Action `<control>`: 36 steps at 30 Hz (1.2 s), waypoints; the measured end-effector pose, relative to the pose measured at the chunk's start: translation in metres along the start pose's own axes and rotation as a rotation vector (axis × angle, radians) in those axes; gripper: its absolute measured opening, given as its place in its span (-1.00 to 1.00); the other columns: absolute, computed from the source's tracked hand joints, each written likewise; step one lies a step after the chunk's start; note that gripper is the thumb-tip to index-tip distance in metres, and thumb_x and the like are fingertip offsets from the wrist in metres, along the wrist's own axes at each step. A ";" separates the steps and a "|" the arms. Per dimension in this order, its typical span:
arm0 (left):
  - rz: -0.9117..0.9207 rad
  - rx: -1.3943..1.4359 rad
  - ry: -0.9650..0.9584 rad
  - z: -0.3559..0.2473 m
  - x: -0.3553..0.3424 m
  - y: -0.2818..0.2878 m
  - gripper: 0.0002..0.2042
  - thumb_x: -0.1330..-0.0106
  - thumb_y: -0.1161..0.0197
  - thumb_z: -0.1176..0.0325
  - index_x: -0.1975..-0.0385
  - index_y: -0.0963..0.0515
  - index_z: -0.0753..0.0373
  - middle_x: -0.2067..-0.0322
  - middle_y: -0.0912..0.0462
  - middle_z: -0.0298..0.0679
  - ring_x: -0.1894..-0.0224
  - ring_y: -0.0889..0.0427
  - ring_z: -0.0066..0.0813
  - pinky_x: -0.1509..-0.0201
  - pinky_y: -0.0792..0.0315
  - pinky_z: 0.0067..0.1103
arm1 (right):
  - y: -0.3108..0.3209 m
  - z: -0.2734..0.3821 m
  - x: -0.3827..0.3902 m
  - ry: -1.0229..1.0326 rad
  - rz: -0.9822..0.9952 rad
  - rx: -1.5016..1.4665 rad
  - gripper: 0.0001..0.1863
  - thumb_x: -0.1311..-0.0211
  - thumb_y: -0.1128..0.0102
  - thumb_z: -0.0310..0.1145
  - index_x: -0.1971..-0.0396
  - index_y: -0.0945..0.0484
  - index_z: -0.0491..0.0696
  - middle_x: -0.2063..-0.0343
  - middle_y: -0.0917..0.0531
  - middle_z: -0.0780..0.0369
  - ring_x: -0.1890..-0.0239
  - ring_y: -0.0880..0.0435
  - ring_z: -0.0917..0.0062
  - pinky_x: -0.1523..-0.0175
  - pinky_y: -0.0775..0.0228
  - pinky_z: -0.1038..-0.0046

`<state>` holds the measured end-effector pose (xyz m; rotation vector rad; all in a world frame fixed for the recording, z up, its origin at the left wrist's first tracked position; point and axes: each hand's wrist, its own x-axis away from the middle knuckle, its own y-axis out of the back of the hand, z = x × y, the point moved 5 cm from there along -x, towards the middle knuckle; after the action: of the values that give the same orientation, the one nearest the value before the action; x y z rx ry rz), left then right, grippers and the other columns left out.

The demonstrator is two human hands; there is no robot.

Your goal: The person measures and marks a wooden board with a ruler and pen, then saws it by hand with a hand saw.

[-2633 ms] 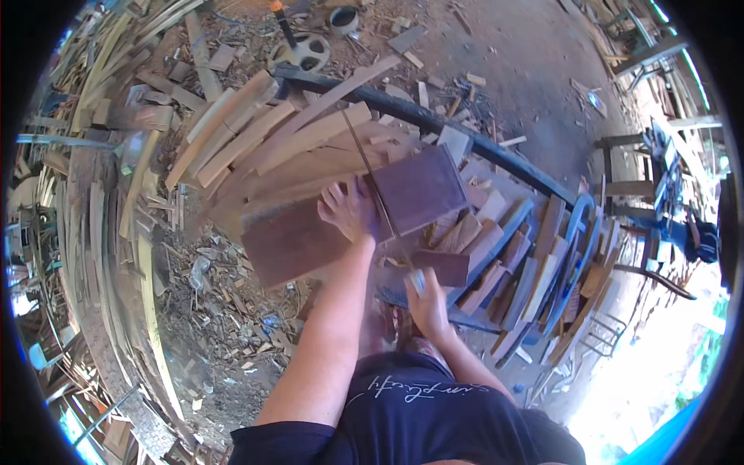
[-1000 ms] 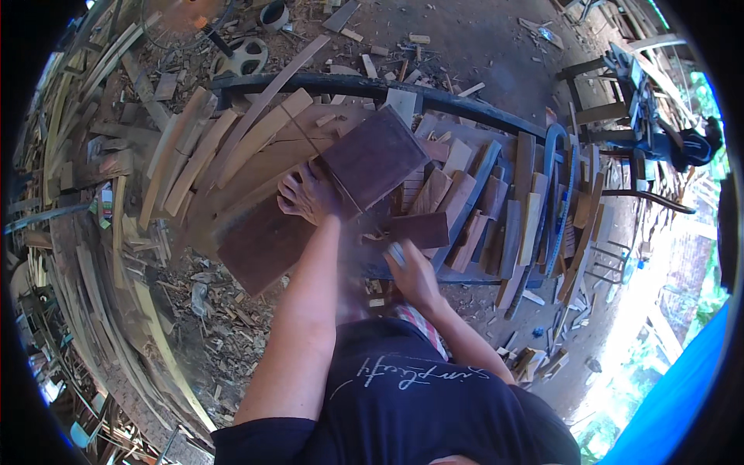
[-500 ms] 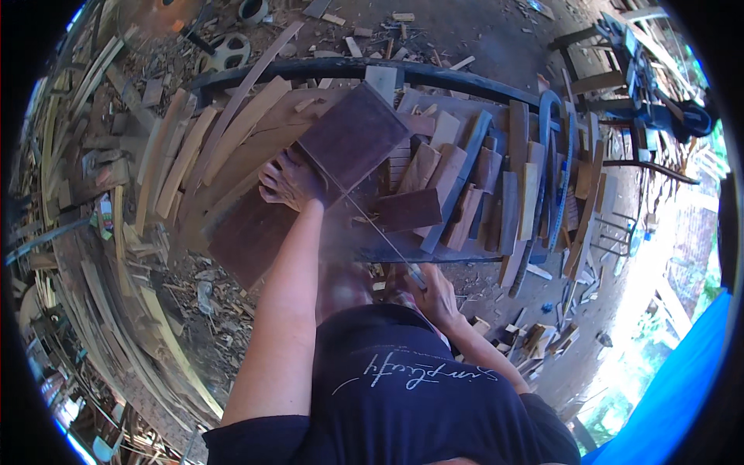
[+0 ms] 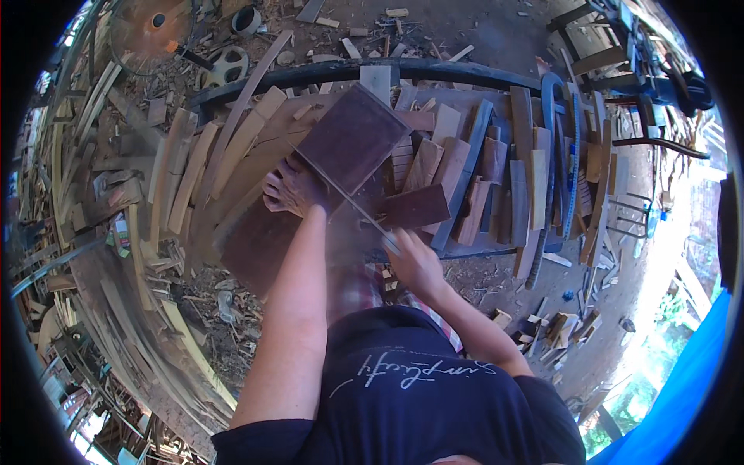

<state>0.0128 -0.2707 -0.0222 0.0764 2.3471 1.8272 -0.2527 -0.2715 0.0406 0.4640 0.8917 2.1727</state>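
A dark brown rectangular block point(image 4: 355, 139) lies at an angle on the bench, over or against a larger dark brown board point(image 4: 260, 240). My left hand point(image 4: 294, 186) rests on the board beside the block, fingers spread. Along the block's near edge runs a thin, straight handsaw point(image 4: 346, 195), seen nearly edge-on; its teeth cannot be made out. Its handle is gripped by my right hand point(image 4: 417, 263), slightly blurred, near the bench's front edge. The saw's far tip shows past the block's left corner. A short dark brown offcut point(image 4: 417, 208) lies just right of the blade.
Several wood pieces point(image 4: 469, 213) lie side by side on the bench's right, with a blue clamp point(image 4: 552, 116) beyond them. Curved strips point(image 4: 248, 136) lie at left. A dark rail point(image 4: 457, 72) runs along the far side. Scraps litter the floor; long planks point(image 4: 147, 333) lie lower left.
My right hand has pushed the saw forward and to the left, away from my body, so its tip now sticks out past the block. My left hand stays on the board.
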 end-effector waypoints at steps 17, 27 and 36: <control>-0.015 -0.015 -0.017 0.010 -0.005 -0.002 -0.58 -0.44 0.18 -0.11 0.12 -0.55 -0.01 0.12 -0.42 -0.17 -0.08 -0.31 -0.17 -0.25 -0.02 -0.16 | 0.017 -0.005 0.045 0.076 0.192 0.089 -0.78 -0.16 -0.22 -0.40 0.23 -0.42 -0.08 0.41 -0.53 0.04 0.36 -0.61 0.04 0.32 -0.47 0.10; -0.006 -0.015 -0.043 0.001 -0.001 -0.007 -0.62 -0.45 0.15 -0.06 0.18 -0.56 0.01 0.15 -0.42 -0.18 -0.06 -0.32 -0.21 -0.24 -0.04 -0.15 | -0.021 0.010 -0.052 -0.013 0.046 -0.059 -0.67 -0.12 -0.23 -0.41 0.13 -0.36 -0.07 0.41 -0.53 0.03 0.33 -0.61 0.01 0.28 -0.48 0.10; -0.032 -0.004 -0.078 0.000 0.000 0.004 -0.65 -0.44 0.12 -0.04 0.15 -0.54 0.01 0.11 -0.41 -0.19 -0.08 -0.32 -0.20 -0.24 -0.03 -0.15 | 0.015 0.008 -0.009 -0.108 0.088 -0.074 -0.75 -0.20 -0.21 -0.36 0.18 -0.40 -0.09 0.37 -0.56 0.01 0.33 -0.61 0.01 0.31 -0.48 0.11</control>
<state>0.0121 -0.2700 -0.0179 0.1062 2.2791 1.7807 -0.2501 -0.2819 0.0566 0.5878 0.7416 2.2294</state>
